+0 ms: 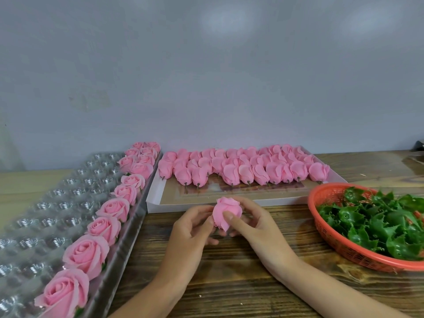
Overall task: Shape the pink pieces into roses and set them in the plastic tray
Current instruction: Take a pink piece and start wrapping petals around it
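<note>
A closed pink rose bud [223, 211] is held between both hands just above the wooden table. My left hand [195, 228] grips its left side with curled fingers. My right hand [250, 222] cups its right side, thumb pressed on the front petal. A clear plastic tray [57, 203] with many round cups lies at the left; several finished open pink roses [112, 208] fill its right-hand column. Several unshaped pink buds [243, 167] lie in rows in a white flat box [156, 198] beyond my hands.
A red plastic basket [339, 244] of green leaf-shaped calyx pieces [376, 216] sits at the right. A grey wall rises behind the table. Some dark object shows at the far right edge [418, 148].
</note>
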`<action>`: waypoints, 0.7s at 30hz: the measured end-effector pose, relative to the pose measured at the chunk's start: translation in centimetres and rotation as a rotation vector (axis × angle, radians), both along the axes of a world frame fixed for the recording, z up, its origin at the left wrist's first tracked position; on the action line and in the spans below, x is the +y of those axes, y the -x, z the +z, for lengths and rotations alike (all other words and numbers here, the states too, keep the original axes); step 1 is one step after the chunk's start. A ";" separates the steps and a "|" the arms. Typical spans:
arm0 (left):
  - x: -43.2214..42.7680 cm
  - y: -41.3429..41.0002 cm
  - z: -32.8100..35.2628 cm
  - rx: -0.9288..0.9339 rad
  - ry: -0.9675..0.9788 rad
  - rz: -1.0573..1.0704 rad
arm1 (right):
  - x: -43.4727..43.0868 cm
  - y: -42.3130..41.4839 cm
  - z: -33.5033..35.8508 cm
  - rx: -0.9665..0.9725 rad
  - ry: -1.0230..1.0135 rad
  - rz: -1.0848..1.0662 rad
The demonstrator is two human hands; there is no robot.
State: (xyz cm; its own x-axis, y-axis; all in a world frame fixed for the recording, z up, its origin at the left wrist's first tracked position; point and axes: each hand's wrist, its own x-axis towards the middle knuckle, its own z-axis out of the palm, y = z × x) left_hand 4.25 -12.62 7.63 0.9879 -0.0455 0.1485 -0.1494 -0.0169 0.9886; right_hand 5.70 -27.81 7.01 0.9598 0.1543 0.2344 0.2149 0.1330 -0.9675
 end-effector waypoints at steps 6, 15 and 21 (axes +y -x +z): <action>0.0 -0.4 -0.7 -0.012 -0.048 0.043 | -0.1 -0.1 -0.2 0.008 0.022 0.003; 0.1 -0.5 -0.4 -0.087 -0.497 -0.034 | -0.2 0.2 0.0 -0.026 -0.005 0.002; 0.0 -0.8 0.2 -0.048 -0.410 -0.042 | 0.0 1.0 0.5 -0.077 0.091 0.077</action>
State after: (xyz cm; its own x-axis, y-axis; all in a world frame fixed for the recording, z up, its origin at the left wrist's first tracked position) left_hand 5.06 -12.61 7.82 0.9762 -0.1509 0.1559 -0.2046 -0.4004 0.8932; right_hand 4.74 -27.78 7.56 0.9239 0.2513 0.2884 0.2814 0.0642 -0.9574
